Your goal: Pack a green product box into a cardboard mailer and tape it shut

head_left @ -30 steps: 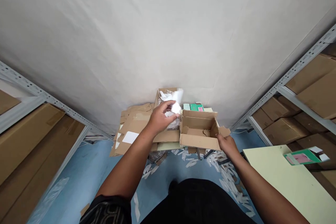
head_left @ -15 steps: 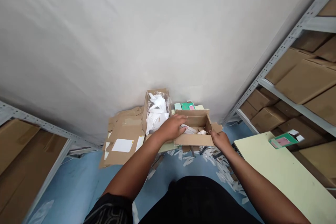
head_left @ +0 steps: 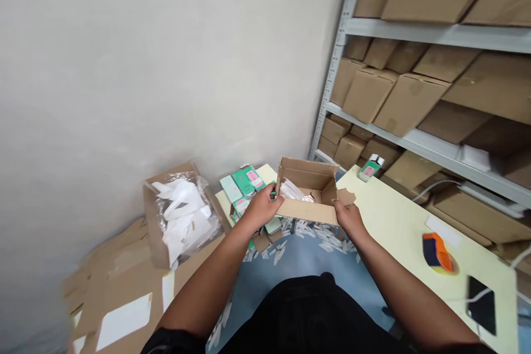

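Note:
An uncovered cardboard box [head_left: 307, 209] is held up between my two hands, above the gap between the tables. My left hand [head_left: 264, 207] grips its left side, fingers behind and thumb over the rim. On the right side, my right hand [head_left: 347, 215] is closed round the wall by a loose flap. Inside lie a white packet [head_left: 291, 189] and some small pale pieces too small to name. Several green and white small boxes [head_left: 244, 180] rest on the table just left of my left hand.
A larger carton [head_left: 151, 221] with plastic and white paper scraps stands at left by flattened cardboard [head_left: 124, 271]. The right table [head_left: 385, 210] bears a green box [head_left: 370, 167], an orange tape dispenser [head_left: 436, 253] and a black phone [head_left: 481, 305]. Shelves [head_left: 415, 27] hold cartons; paper strips [head_left: 319, 235] litter the floor.
My view has turned right, showing more of the right table and shelves. My left hand has moved from inside the box to its left side, and the box is now held in both hands.

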### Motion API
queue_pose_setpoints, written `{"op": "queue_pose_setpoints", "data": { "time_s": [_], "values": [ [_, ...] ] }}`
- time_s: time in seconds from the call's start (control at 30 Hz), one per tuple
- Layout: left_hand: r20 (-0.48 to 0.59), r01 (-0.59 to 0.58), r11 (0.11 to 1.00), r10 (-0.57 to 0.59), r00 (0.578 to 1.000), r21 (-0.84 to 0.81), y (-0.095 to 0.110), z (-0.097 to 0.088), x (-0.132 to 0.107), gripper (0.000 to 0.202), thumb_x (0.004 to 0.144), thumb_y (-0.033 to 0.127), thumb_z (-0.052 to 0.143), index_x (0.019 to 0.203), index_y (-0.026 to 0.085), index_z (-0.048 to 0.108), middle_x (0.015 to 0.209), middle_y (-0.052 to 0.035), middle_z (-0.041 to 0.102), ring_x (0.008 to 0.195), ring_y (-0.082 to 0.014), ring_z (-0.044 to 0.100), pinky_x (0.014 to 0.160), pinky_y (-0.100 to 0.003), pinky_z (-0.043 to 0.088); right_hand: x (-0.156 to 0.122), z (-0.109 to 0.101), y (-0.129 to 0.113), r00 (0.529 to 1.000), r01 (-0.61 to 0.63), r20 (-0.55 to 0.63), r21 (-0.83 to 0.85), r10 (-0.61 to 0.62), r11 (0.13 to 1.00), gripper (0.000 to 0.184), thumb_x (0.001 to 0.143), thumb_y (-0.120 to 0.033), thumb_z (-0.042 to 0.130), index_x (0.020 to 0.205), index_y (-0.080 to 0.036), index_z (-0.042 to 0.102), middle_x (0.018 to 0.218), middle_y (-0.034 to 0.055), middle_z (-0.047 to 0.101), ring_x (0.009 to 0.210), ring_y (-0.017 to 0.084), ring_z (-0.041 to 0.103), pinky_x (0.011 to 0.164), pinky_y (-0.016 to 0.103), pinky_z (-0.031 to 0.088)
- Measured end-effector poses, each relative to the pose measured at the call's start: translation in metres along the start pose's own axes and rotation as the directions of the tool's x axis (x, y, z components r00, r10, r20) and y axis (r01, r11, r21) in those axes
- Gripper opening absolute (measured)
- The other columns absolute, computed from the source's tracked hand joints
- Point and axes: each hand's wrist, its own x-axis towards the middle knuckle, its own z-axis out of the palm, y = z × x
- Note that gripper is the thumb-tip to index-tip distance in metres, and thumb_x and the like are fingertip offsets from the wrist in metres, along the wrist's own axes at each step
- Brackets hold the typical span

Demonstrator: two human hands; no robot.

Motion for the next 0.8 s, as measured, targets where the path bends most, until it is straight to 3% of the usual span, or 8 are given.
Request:
{"op": "queue_pose_setpoints", "data": {
  "time_s": [0.1,0.23,0.37,0.5,0.67,0.73,0.8],
  "values": [
    [0.071,-0.079,0.997,0.078,0.994,0.017,0.025,0.033,0.035,0.032,0.094,0.033,0.053,0.119,0.021,0.068,0.108,-0.0048,0.076,0.097,-0.0228,0.070,0.085,-0.031,0.054,0.008,-0.029,0.027,0.996,-0.031,-0.077,0.053,0.035,0.998,0.055,0.088,-0.053,0.054,0.111,-0.009,0.077,0.104,0.0168,0.080,0.109,0.033,0.072,0.080,0.031,0.051],
    [0.195,-0.125,0.992,0.125,0.973,-0.012,0.060,0.089,0.079,0.036,0.094,0.035,0.052,0.122,0.020,0.068,0.106,-0.0048,0.077,0.097,-0.0228,0.070,0.086,-0.030,0.052,0.027,-0.077,0.069,0.981,-0.045,-0.183,0.128,0.068,0.991,0.054,0.088,-0.052,0.055,0.116,-0.010,0.076,0.101,0.0143,0.081,0.106,0.031,0.073,0.083,0.030,0.053],
    [0.301,-0.153,0.981,0.183,0.936,-0.121,0.090,0.157,0.121,0.043,0.091,0.038,0.054,0.128,0.018,0.066,0.113,-0.0053,0.076,0.102,-0.0237,0.070,0.089,-0.032,0.052,0.053,-0.130,0.116,0.956,-0.100,-0.260,0.149,0.137,0.984,0.049,0.087,-0.051,0.055,0.109,-0.013,0.078,0.103,0.0140,0.080,0.108,0.032,0.072,0.086,0.032,0.053],
    [0.388,-0.102,0.961,0.200,0.900,-0.258,0.111,0.232,0.160,0.047,0.086,0.034,0.057,0.129,0.017,0.066,0.119,-0.0061,0.075,0.109,-0.0258,0.069,0.096,-0.035,0.052,0.077,-0.172,0.167,0.931,-0.171,-0.297,0.161,0.213,0.972,0.044,0.087,-0.049,0.053,0.102,-0.015,0.078,0.108,0.0149,0.079,0.108,0.033,0.072,0.083,0.032,0.054],
    [0.513,0.059,0.954,0.105,0.852,-0.294,0.116,0.314,0.196,0.047,0.080,0.021,0.057,0.125,0.017,0.068,0.125,-0.0072,0.074,0.113,-0.0245,0.069,0.094,-0.034,0.054,0.099,-0.189,0.239,0.914,-0.257,-0.276,0.178,0.299,0.950,0.044,0.089,-0.047,0.049,0.100,-0.015,0.077,0.103,0.0166,0.079,0.106,0.033,0.073,0.085,0.035,0.055],
    [0.504,0.098,0.974,0.018,0.864,-0.203,0.112,0.336,0.209,0.040,0.081,0.021,0.057,0.119,0.017,0.070,0.123,-0.0089,0.074,0.111,-0.0242,0.070,0.092,-0.034,0.055,0.107,-0.185,0.269,0.895,-0.304,-0.276,0.196,0.350,0.932,0.046,0.090,-0.047,0.048,0.105,-0.015,0.076,0.108,0.0175,0.078,0.110,0.034,0.071,0.088,0.037,0.055],
    [0.433,0.069,0.995,-0.028,0.901,-0.078,0.108,0.349,0.224,0.033,0.085,0.025,0.060,0.115,0.018,0.070,0.121,-0.0101,0.075,0.110,-0.0244,0.070,0.096,-0.036,0.054,0.116,-0.179,0.294,0.883,-0.348,-0.260,0.198,0.392,0.916,0.047,0.089,-0.048,0.048,0.108,-0.015,0.075,0.112,0.0186,0.077,0.113,0.036,0.070,0.090,0.040,0.055]
  ]
}}
